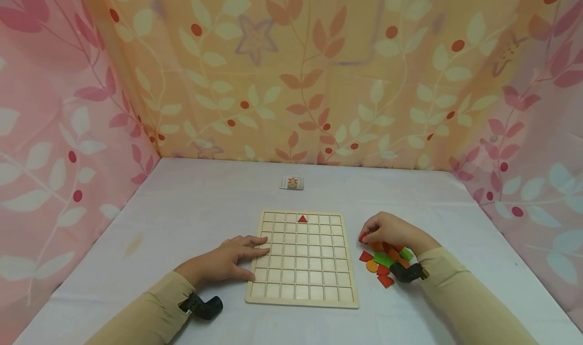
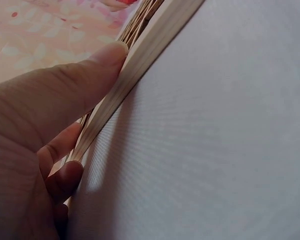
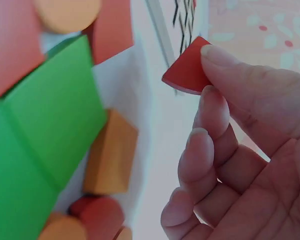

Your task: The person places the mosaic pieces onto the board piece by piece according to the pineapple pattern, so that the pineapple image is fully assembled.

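A wooden grid board (image 1: pixel 302 302) lies flat on the table, with one red triangle tile (image 1: pixel 302 219) in a cell of its far row. My left hand (image 1: pixel 224 260) rests on the board's left edge; in the left wrist view the thumb (image 2: pixel 107 55) lies on the rim and the other fingers touch the side. To the right of the board, my right hand (image 1: pixel 389 229) pinches a red quarter-round tile (image 3: pixel 187 70) between thumb and forefinger, above a pile of coloured tiles. Green tiles (image 3: pixel 57 110) and red and orange ones lie close below that hand.
A small pattern card (image 1: pixel 292 182) lies on the white table (image 1: pixel 205 198) behind the board. Loose tiles, including an orange round one (image 1: pixel 372 266) and a red one (image 1: pixel 385 282), lie near the board's right edge. Floral curtains (image 1: pixel 291 72) enclose the back and sides.
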### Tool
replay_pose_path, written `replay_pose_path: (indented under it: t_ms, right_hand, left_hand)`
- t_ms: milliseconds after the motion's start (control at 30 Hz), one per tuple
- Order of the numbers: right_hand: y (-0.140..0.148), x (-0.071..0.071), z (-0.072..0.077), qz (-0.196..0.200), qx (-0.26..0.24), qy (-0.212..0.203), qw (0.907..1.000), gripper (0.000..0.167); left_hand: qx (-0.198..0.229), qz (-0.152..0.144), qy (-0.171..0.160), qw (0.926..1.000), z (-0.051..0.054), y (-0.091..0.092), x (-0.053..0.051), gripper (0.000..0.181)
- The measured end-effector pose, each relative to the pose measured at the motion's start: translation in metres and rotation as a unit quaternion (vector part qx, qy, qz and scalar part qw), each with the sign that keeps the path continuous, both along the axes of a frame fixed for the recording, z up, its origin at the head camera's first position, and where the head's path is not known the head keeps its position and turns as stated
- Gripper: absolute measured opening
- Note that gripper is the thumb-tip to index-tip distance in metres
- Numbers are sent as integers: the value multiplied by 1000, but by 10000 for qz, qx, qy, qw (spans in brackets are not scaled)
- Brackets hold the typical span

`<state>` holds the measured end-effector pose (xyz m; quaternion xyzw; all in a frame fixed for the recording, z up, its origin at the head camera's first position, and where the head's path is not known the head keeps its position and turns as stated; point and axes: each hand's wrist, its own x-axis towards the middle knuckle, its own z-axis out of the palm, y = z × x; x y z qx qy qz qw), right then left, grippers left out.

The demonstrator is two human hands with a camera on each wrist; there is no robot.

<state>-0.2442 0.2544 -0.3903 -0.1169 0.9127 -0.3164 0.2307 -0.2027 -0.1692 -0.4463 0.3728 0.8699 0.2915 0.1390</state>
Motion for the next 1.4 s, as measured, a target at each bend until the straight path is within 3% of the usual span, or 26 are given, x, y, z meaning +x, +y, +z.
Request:
replay_pose_path:
  t_ms: [333, 567, 867, 1167, 1400]
  right_hand:
    - [-23, -5, 6, 239, -160, 412, 9987, 9]
    - [-41, -13, 3, 478, -463, 737, 9951, 8]
    - [-68, -21, 2, 101, -609, 505, 9968, 13]
    - [-94, -28, 2, 465, -655, 828, 9933, 2]
    - [-118, -35, -3, 552, -716, 962, 9912, 12]
  left_hand:
    - [-72, 66, -123, 9999, 1, 0, 0, 68]
    - [-85, 81, -154, 9998, 1, 0, 1, 68]
    - [-81, 100, -207, 9997, 1, 0, 1, 68]
    - [-59, 101, -218, 9997, 0, 0, 0, 68]
    - [-49, 63, -162, 9998, 0, -1, 0, 67]
